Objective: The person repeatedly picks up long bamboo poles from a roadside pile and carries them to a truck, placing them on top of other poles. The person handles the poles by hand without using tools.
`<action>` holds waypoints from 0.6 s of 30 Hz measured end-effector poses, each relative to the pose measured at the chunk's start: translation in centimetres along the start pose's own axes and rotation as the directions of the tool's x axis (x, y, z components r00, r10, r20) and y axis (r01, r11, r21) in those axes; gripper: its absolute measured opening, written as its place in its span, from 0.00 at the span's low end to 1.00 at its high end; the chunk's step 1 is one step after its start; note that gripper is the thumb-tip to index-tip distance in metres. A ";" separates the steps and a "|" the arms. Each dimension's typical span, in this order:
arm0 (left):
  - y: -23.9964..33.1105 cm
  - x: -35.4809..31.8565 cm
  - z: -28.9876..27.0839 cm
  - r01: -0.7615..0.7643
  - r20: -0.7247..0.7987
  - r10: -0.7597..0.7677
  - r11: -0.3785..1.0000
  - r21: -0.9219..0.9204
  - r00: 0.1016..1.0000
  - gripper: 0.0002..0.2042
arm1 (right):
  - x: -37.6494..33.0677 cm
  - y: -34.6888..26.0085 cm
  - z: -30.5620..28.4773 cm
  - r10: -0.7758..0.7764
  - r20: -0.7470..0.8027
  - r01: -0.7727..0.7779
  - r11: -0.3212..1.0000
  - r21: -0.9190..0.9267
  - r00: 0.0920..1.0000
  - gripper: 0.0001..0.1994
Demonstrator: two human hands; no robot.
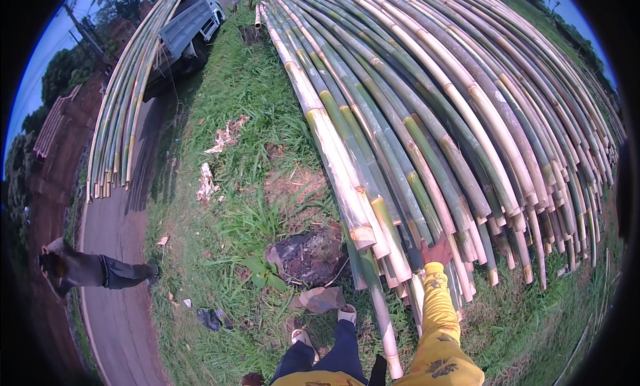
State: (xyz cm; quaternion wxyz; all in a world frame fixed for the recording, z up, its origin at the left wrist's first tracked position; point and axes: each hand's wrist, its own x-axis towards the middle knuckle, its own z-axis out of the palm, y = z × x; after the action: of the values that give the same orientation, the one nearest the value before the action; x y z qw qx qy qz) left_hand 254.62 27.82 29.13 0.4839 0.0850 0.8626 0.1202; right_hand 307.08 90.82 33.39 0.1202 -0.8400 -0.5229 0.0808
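Down at the bottom, there were my dark blue trousers (348,351) and pale shoes (347,314), planted on the grass (240,353); my left hand I couldn't make out clearly enough to tell its state. And out to the right went my yellow sleeve (440,313), with one long pole (381,319) poking back past the others just to its left! At the end of that sleeve, my right hand (437,253) was down on the near ends of the bamboo poles (407,123), fingers looking spread rather than wrapped, though how hard they pressed I couldn't tell. Here was the line that mattered: the bamboo poles lay straight ahead of that hand, long axis running away from me and a little left, so I had them by the near end, with the right arm plainly the closer one. Left of those ends, a big dark rock (308,254) sat in the grass, and farther left lay a dark plastic bag (212,318). Over on the road (127,319), a person (123,271) stood with arms raised near the head, and beyond, a truck (183,36) stood beside a second load of poles (120,129) hanging out over the road!
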 end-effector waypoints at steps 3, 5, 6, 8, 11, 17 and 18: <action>0.2 0.4 -1.9 -0.486 0.326 0.371 0.526 0.698 0.870 0.15 | -1.3 0.6 3.4 -0.252 -0.184 0.298 0.907 0.297 0.950 0.34; 1.7 -0.4 -1.8 -0.580 0.365 0.452 0.605 0.546 0.814 0.14 | -4.0 -0.5 3.8 -0.167 0.075 0.135 0.937 0.323 0.983 0.31; 3.0 -1.1 -0.8 -0.363 0.210 0.312 0.885 0.291 0.927 0.13 | -5.0 -0.7 3.9 -0.132 0.153 0.085 0.956 0.280 0.979 0.31; 9.1 -5.3 0.9 0.096 -0.049 -0.112 0.964 -0.247 0.993 0.12 | -5.7 0.5 6.4 -0.033 0.386 -0.041 0.982 0.183 0.922 0.33; 7.5 -5.7 -0.7 0.070 0.003 -0.071 0.960 -0.271 0.997 0.12 | -4.8 0.9 6.9 0.059 0.554 -0.184 0.968 0.173 0.830 0.43; 6.6 -4.3 -2.5 -0.537 0.444 0.318 0.330 0.776 0.837 0.12 | -2.4 -0.3 4.8 -0.003 0.732 -0.067 0.995 0.067 0.681 0.40; 6.4 -3.4 -3.4 -0.503 0.380 0.334 0.478 0.720 0.862 0.12 | -1.4 2.6 5.9 -0.171 0.728 -0.082 0.951 0.298 0.664 0.41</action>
State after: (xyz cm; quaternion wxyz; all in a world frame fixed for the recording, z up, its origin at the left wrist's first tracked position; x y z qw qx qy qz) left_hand 253.64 32.63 35.49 0.4271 0.5121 0.7246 -0.1737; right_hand 307.21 89.18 27.00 0.0256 -0.6904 -0.5275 0.4943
